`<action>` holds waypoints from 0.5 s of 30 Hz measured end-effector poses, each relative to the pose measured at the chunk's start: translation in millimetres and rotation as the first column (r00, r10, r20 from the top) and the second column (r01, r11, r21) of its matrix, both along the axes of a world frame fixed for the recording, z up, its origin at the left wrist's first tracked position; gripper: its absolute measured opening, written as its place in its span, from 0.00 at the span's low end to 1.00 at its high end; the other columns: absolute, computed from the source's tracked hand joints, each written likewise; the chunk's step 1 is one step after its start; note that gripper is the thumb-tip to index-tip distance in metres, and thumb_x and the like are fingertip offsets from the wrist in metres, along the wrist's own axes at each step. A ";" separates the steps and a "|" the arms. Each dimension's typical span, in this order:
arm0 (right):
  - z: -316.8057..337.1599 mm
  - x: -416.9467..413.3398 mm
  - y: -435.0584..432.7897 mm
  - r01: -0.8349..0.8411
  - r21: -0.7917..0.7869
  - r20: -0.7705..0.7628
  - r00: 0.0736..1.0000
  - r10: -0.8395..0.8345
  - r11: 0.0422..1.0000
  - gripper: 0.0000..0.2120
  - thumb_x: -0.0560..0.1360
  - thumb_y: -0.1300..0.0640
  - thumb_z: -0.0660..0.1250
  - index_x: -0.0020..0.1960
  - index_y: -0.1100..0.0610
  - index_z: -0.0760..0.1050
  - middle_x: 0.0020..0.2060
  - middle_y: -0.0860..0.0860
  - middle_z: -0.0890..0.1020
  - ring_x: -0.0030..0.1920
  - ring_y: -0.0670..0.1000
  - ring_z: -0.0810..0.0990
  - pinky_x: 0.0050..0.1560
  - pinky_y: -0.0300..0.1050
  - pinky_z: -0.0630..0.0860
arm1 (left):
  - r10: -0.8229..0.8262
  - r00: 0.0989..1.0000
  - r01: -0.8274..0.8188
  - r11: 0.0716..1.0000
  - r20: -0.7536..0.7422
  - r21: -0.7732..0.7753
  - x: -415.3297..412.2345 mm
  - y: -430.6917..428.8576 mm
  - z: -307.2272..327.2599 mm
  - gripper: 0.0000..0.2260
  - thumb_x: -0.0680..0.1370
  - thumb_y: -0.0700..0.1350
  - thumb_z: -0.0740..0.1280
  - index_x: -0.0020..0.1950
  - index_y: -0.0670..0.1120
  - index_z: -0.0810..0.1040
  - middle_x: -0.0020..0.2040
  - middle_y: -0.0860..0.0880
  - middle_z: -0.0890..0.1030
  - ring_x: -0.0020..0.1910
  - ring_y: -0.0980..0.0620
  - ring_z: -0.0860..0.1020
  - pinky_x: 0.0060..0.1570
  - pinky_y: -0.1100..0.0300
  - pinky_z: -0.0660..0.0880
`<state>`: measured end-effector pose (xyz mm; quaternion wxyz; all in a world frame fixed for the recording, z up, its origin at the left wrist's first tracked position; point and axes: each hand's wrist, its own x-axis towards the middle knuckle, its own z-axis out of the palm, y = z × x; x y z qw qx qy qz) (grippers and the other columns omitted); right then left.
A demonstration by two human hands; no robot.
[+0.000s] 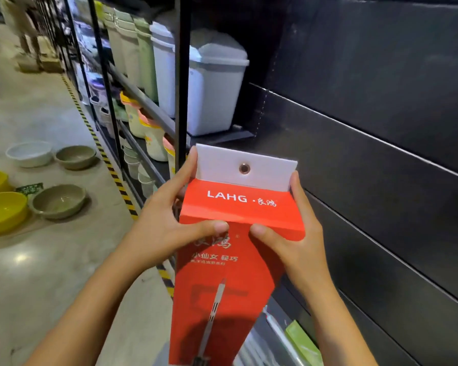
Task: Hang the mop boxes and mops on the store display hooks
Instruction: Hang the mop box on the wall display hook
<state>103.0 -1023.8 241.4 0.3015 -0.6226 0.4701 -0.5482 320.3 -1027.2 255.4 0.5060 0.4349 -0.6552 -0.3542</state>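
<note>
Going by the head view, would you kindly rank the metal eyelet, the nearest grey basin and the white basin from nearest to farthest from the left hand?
From the left hand:
1. Metal eyelet, on the box's white tab, just above and right.
2. Nearest grey basin, on the floor, to the left.
3. White basin, on the floor, farther left and back.

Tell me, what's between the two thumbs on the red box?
Only a narrow strip of the red mop box itself. In the head view, the left hand and right hand press their thumbs on its top front edge, tips nearly meeting.
</note>
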 end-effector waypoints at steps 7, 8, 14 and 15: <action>71.6 35.0 -104.0 0.004 -0.185 0.187 0.982 0.031 0.983 0.36 0.59 0.42 0.75 0.65 0.36 0.68 0.57 0.34 0.81 0.57 0.37 0.80 0.51 0.31 0.76 | -0.099 0.995 0.100 0.987 0.009 -0.127 23.1 -107.6 81.9 0.48 0.65 0.58 0.78 0.77 0.63 0.53 0.48 0.79 0.76 0.49 0.74 0.78 0.44 0.79 0.71; 83.2 38.0 -117.1 0.008 -0.205 0.194 0.980 0.032 0.979 0.37 0.58 0.41 0.76 0.66 0.37 0.68 0.58 0.35 0.81 0.58 0.38 0.80 0.51 0.31 0.76 | -0.113 0.994 0.113 0.982 0.013 -0.151 26.5 -122.8 93.4 0.49 0.65 0.59 0.79 0.77 0.64 0.52 0.50 0.78 0.77 0.51 0.72 0.78 0.45 0.78 0.71; 147.1 48.4 -186.7 0.015 -0.306 0.091 0.996 0.013 0.952 0.52 0.54 0.25 0.73 0.74 0.40 0.63 0.64 0.35 0.77 0.63 0.40 0.77 0.61 0.43 0.74 | -0.156 0.988 0.153 0.947 0.012 -0.282 50.2 -196.8 158.5 0.48 0.59 0.61 0.76 0.73 0.72 0.54 0.52 0.69 0.81 0.51 0.66 0.81 0.44 0.76 0.74; 157.9 51.2 -196.1 0.011 -0.328 0.053 0.999 0.007 0.944 0.53 0.54 0.25 0.73 0.75 0.40 0.62 0.64 0.34 0.77 0.63 0.38 0.77 0.60 0.42 0.75 | -0.165 0.986 0.158 0.940 0.004 -0.303 55.1 -208.2 167.6 0.48 0.58 0.62 0.75 0.73 0.72 0.54 0.52 0.69 0.81 0.51 0.66 0.81 0.44 0.76 0.74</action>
